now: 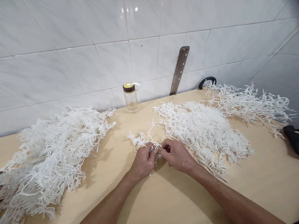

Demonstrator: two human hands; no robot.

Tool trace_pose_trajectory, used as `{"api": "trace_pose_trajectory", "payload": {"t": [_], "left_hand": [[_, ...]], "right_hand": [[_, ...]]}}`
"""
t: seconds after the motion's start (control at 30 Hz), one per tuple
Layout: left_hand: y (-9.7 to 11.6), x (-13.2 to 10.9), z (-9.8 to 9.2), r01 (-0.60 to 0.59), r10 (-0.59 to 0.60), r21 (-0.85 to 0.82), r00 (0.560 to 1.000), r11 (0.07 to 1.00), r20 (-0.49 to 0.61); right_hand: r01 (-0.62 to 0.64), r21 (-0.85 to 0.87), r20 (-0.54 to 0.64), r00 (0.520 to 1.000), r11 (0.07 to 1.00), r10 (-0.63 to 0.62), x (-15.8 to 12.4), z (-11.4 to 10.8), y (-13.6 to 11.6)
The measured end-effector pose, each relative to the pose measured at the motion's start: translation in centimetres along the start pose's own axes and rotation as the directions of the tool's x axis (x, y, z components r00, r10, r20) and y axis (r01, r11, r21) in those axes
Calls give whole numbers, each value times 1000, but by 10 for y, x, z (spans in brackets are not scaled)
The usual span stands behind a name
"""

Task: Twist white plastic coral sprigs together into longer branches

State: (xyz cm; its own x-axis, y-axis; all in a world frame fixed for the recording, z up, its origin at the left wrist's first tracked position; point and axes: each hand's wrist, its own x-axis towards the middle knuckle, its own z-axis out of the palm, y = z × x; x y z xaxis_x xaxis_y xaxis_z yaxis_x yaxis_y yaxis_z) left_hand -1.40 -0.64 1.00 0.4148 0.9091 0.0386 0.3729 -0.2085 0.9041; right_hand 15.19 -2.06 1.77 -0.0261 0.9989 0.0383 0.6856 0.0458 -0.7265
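The left hand (pixel 143 160) and the right hand (pixel 176 154) meet fingertip to fingertip low over the middle of the wooden worktop (pixel 163 199), both pinched on one small white branched sprig (pixel 142 140); its stem end disappears between the fingers and its spiky tips fan out up and to the left, just beyond the left hand's knuckles. Just beside the right hand, touching its far side, lies a broad flat heap of the same white sprigs (pixel 203 127), and behind that, toward the right corner, a looser, longer-stemmed tangle (pixel 247 104) spreads along the tiled wall (pixel 70 46). Well apart to the left sits a large fluffy pile of white sprigs (pixel 53 149), with bare worktop between it and the left hand. Straight ahead of the hands, against the wall, stands an upright clear jar with a brown lid (pixel 130 97); to its right a metal strip (pixel 179 70) leans on the tiles, near a black curved handle (pixel 207 81). A dark object (pixel 293 137) shows at the right edge.
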Motion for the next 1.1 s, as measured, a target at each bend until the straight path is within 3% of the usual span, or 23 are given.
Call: {"api": "trace_pose_trajectory", "payload": {"t": [0.13, 0.33, 0.37, 0.43, 0.5, 0.53, 0.6, 0.8, 1.1], "left_hand": [[-1, -2, 1, 43, -44, -158, 999, 986, -7], [-3, 0, 3, 114, -135, -259, 989, 959, -66], [-3, 1, 4, 117, -140, -255, 987, 960, -77], [-4, 1, 4, 117, -144, -241, 985, 963, -98], [-5, 2, 4, 109, -138, -227, 984, 968, -113], [-6, 2, 4, 105, -134, -220, 984, 970, -118], [-6, 2, 5, 98, -125, -192, 983, 976, -135], [-6, 2, 5, 109, -122, -95, 981, 989, -149], [-1, 1, 3, 70, -90, -216, 992, 974, -83]], "right_hand": [[8, -123, -296, 954, 992, -45, 8, -10, 15], [-20, -124, -574, 817, 992, -55, 16, -41, 31], [-12, -100, -568, 822, 995, -47, 15, -44, 29], [23, 10, -400, 916, 1000, -17, 12, -43, 22], [45, 152, -87, 996, 987, -32, 7, -37, 13], [58, 195, 27, 998, 979, -64, 5, -32, 9], [86, 225, 143, 982, 970, -120, 1, -23, 2], [44, 144, 170, 983, 989, -68, 0, -14, 4], [32, 173, 201, 977, 984, -67, -2, -12, 1]]}}
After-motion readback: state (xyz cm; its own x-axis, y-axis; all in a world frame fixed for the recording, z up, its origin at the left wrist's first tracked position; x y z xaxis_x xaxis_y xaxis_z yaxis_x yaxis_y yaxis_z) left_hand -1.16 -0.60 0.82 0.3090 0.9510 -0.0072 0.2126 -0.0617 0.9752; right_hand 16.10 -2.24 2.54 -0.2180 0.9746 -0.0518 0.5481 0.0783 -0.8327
